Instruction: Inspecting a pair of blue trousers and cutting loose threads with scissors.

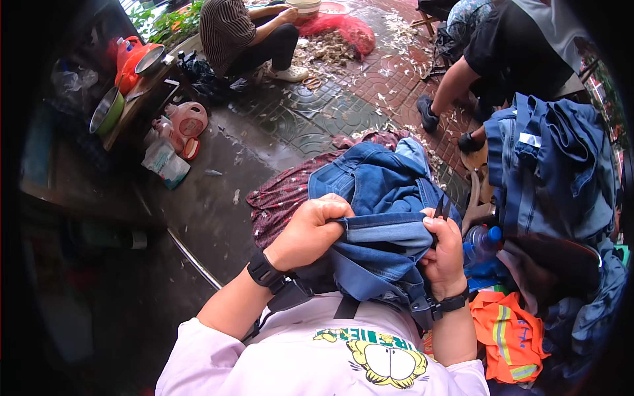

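A blue denim garment lies gathered in my lap, over a dark red patterned cloth. Its folded hem is stretched between both hands, with the paler inner side showing below the stitching. My left hand pinches the hem's left end between thumb and fingers. On the right, the hem's other end is held by my right hand. Dark pointed blades, apparently of thread snips, stick up from that same hand; their handles are mostly hidden by the fingers.
Folded denim garments are piled at right, above a plastic bottle with a blue cap and an orange reflective garment. Pink detergent jugs stand left beside a wooden bench. Two people sit ahead near scattered peelings.
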### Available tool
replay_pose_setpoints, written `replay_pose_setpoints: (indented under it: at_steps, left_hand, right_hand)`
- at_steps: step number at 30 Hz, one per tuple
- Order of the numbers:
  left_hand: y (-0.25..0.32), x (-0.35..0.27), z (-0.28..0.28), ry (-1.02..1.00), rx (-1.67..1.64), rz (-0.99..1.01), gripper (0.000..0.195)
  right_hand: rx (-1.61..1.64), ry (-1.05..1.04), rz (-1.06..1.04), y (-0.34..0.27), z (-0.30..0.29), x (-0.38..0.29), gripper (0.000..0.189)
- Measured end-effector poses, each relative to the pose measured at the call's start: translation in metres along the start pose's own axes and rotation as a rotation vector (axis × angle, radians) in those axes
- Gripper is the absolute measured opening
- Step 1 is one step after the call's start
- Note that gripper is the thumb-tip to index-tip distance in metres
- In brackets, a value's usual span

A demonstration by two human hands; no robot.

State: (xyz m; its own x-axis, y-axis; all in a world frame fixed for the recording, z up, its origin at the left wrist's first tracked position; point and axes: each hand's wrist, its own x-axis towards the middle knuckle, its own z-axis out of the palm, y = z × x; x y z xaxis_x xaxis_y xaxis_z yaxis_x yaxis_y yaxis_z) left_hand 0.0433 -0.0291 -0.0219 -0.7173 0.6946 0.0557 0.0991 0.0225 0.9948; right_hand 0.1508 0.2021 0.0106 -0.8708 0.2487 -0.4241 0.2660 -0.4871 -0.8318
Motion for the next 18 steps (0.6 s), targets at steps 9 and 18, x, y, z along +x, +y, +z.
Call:
replay_pose_setpoints:
  at_steps: [9, 18]
  left_hand:
    - [0.024, 0.000, 0.006, 0.328, 0.628, 0.269, 0.023]
    - [0.023, -0.014, 0.049, 0.059, 0.662, 0.561, 0.029]
  right_hand:
    - [-0.984, 0.064, -0.697, 0.011, 0.003, -0.005, 0.011]
    - [-0.188, 0.129, -0.276, 0.010, 0.007, -0.019, 0.017]
